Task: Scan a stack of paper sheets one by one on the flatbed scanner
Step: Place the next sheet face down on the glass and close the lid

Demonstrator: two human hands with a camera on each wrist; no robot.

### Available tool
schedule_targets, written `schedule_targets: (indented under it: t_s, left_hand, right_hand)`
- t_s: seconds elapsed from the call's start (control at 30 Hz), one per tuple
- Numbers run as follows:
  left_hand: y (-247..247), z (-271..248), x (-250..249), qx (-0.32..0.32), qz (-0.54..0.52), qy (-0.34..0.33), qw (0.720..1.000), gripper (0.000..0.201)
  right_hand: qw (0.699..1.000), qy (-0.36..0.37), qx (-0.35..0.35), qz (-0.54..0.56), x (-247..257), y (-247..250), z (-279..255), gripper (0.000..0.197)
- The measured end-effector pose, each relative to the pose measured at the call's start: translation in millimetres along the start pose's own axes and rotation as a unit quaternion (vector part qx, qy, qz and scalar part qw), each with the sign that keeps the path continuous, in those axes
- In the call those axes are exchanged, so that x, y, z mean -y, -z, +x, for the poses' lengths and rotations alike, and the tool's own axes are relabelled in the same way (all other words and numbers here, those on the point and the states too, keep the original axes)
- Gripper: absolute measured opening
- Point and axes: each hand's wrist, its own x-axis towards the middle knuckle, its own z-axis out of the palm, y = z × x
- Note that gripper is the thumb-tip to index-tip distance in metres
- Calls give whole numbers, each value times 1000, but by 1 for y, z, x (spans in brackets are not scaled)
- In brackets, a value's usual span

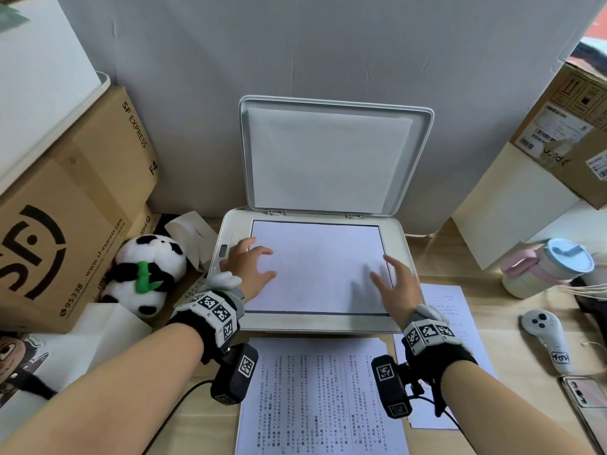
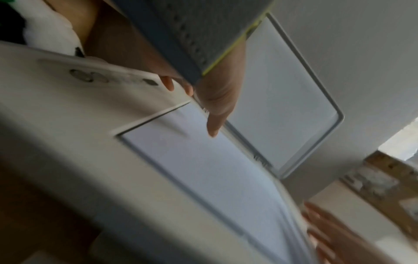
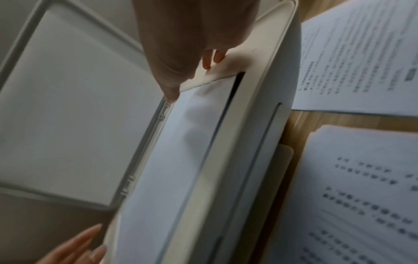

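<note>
A white sheet (image 1: 315, 267) lies face down on the glass of the cream flatbed scanner (image 1: 315, 323), whose lid (image 1: 331, 156) stands open against the wall. My left hand (image 1: 251, 264) hovers with spread fingers over the sheet's left edge. My right hand (image 1: 392, 280) is spread over its right edge. Neither hand grips anything. The left wrist view shows the sheet (image 2: 203, 169) and the left hand's fingers (image 2: 214, 123) above it. In the right wrist view the fingers (image 3: 172, 89) are at the sheet's (image 3: 176, 160) corner. A printed stack (image 1: 322, 399) lies in front of the scanner.
Another printed sheet (image 1: 446, 310) lies right of the scanner. Cardboard boxes (image 1: 65, 208) and a panda plush (image 1: 147, 274) crowd the left side. On the right stand a box (image 1: 571, 133), a lidded cup (image 1: 551, 267), a white controller (image 1: 547, 336) and a phone (image 1: 588, 402).
</note>
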Motion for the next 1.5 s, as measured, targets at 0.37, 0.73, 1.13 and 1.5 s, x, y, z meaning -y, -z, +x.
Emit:
schedule_targets:
  t_s: [0.37,0.73,1.13,1.5]
  left_hand:
    - [96,112,-63,-49,-350,149,924,72]
    - [118,107,-58,-101,-461,179,863,28]
    - [78,37,-4,-133,-406,141,893,31]
    - [41,9,27,-138,-272,182,935,27]
  right_hand:
    - [974,-111,-87,177,2,19,20,30]
    - [957,-131,-78,248,7,28,19,19]
    - [898,-142,-132,395,17,61,9,49]
    - [916,-203,-139,316,-9,58,-10,25]
